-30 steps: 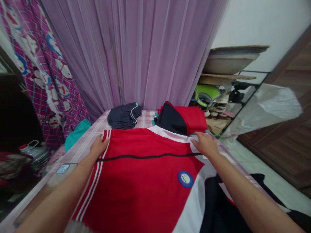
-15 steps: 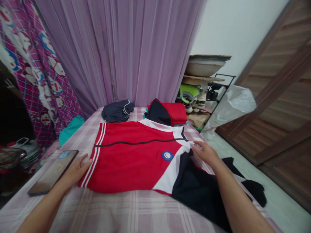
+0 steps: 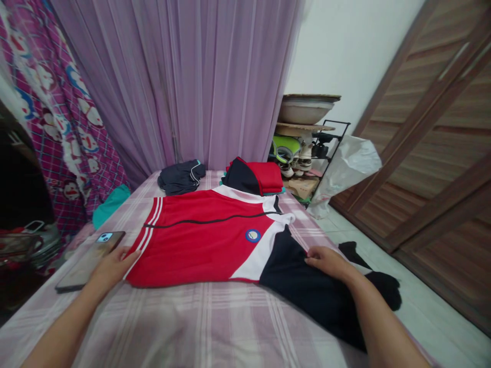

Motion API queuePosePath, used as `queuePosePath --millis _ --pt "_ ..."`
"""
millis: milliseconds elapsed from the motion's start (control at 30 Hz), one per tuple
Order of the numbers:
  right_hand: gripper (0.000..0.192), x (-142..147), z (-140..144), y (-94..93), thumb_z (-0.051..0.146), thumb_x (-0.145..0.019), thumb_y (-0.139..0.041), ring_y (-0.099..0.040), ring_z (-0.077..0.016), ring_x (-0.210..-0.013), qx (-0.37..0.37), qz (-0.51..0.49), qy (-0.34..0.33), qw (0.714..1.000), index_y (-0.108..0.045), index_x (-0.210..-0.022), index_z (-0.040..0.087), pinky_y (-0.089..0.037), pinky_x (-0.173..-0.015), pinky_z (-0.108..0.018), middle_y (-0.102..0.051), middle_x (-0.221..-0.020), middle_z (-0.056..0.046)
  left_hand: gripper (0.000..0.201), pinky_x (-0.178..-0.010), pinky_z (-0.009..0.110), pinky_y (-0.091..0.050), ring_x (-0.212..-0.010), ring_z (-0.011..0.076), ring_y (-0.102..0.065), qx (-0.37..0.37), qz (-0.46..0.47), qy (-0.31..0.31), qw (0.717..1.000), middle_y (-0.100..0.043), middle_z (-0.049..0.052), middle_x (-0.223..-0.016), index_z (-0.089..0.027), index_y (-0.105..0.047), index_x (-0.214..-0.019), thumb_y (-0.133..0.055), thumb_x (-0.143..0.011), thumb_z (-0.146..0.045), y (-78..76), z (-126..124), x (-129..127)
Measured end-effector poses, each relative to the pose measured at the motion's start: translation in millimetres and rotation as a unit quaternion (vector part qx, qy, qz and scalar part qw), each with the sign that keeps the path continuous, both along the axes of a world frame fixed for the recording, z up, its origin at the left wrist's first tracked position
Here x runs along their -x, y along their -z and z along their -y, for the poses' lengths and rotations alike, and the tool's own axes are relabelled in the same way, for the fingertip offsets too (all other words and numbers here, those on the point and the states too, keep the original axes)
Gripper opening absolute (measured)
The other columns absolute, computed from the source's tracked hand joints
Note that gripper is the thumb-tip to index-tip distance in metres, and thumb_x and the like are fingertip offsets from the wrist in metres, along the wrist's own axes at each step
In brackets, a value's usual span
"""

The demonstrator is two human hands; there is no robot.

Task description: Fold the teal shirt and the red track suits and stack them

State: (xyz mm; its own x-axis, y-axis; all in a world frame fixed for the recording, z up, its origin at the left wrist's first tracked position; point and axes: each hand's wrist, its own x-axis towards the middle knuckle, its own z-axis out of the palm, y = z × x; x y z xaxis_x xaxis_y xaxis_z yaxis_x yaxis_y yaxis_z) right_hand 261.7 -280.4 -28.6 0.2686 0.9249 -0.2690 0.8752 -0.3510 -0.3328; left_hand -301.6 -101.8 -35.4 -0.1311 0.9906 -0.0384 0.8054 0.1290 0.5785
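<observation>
A red sports shirt [image 3: 199,240] with white stripes, a round blue badge and a black sleeve part lies flat on the checked bed sheet [image 3: 199,327]. My left hand [image 3: 113,266] rests flat on the sheet at the shirt's near left corner, fingers touching the hem. My right hand [image 3: 326,259] lies on the black part [image 3: 307,286] of the shirt, which hangs over the bed's right edge; it looks to pinch the cloth. A phone [image 3: 90,259] lies just left of my left hand.
At the far end of the bed lie a dark blue pair of shorts [image 3: 180,176] and a folded red and black stack [image 3: 255,176]. A purple curtain [image 3: 199,87] hangs behind. A shoe rack [image 3: 307,153] and a plastic bag [image 3: 345,166] stand right, by a wooden door [image 3: 441,143].
Both hands drew back toward me, from the shirt's far corners to its near edge. My right hand slid from the white shoulder down onto the black part. The view pulled back.
</observation>
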Motion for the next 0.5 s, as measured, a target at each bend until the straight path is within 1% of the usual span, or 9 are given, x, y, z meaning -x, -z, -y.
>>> queuePosePath --millis 133,167,233,300,367,433,500 --pt "0.007 2 7 -15.3 0.025 -0.069 -0.069 -0.067 -0.021 -0.076 0.12 0.024 -0.002 0.992 -0.073 -0.069 0.019 -0.041 -0.064 -0.028 -0.072 -0.072 -0.004 0.042 -0.078 0.037 -0.055 -0.084 0.0309 -0.073 0.068 -0.072 0.01 0.995 -0.076 0.01 -0.084 -0.019 -0.069 -0.098 -0.053 -0.079 -0.052 3.5 12 13" --pt "0.007 4 7 -19.0 0.025 -0.068 -0.07 -0.067 -0.022 -0.076 0.134 0.039 0.003 0.99 -0.073 -0.067 0.019 -0.042 -0.064 -0.028 -0.072 -0.072 -0.005 0.047 -0.081 0.038 -0.055 -0.086 0.0317 -0.073 0.073 -0.088 0.018 0.993 -0.077 0.011 -0.088 -0.018 -0.069 -0.103 -0.051 -0.079 -0.054 5.1 16 14" --pt "0.008 7 4 -26.5 0.027 -0.069 -0.071 -0.069 -0.0249 -0.08 0.132 0.081 0.018 0.988 -0.075 -0.069 0.02 -0.044 -0.066 -0.031 -0.074 -0.078 -0.007 0.058 -0.085 0.04 -0.054 -0.093 0.0332 -0.073 0.071 -0.12 0.033 0.99 -0.076 0.015 -0.099 -0.015 -0.065 -0.119 -0.048 -0.08 -0.055 6.5 22 12" --pt "0.015 12 -3 -34.6 0.031 -0.075 -0.068 -0.071 -0.0281 -0.089 0.092 0.129 0.03 0.987 -0.078 -0.081 0.023 -0.047 -0.071 -0.034 -0.076 -0.091 -0.01 0.068 -0.089 0.042 -0.053 -0.1 0.0348 -0.072 0.068 -0.154 0.04 0.985 -0.075 0.018 -0.107 -0.012 -0.057 -0.134 -0.046 -0.082 -0.055 4.4 25 9" --pt "0.026 22 -15 -43.1 0.036 -0.083 -0.061 -0.07 -0.0303 -0.099 0.019 0.158 0.027 0.987 -0.077 -0.101 0.025 -0.049 -0.078 -0.038 -0.076 -0.105 -0.011 0.071 -0.092 0.045 -0.052 -0.104 0.0364 -0.071 0.064 -0.189 0.045 0.979 -0.074 0.019 -0.111 -0.013 -0.052 -0.141 -0.046 -0.084 -0.054 -0.3 26 5" --pt "0.035 41 -32 -51.2 0.037 -0.089 -0.055 -0.067 -0.0308 -0.108 -0.06 0.161 0.0 0.985 -0.072 -0.116 0.024 -0.05 -0.086 -0.04 -0.073 -0.117 -0.011 0.067 -0.092 0.047 -0.052 -0.103 0.0372 -0.071 0.059 -0.212 0.051 0.974 -0.075 0.018 -0.11 -0.018 -0.053 -0.142 -0.048 -0.084 -0.051 -4.6 27 2" --pt "0.04 69 -52 -56.8 0.035 -0.091 -0.052 -0.063 -0.0286 -0.118 -0.136 0.139 -0.05 0.98 -0.067 -0.126 0.022 -0.048 -0.095 -0.038 -0.068 -0.129 -0.012 0.062 -0.091 0.047 -0.053 -0.1 0.0366 -0.072 0.051 -0.223 0.056 0.972 -0.076 0.016 -0.108 -0.023 -0.054 -0.141 -0.05 -0.085 -0.049 -6.2 28 2"
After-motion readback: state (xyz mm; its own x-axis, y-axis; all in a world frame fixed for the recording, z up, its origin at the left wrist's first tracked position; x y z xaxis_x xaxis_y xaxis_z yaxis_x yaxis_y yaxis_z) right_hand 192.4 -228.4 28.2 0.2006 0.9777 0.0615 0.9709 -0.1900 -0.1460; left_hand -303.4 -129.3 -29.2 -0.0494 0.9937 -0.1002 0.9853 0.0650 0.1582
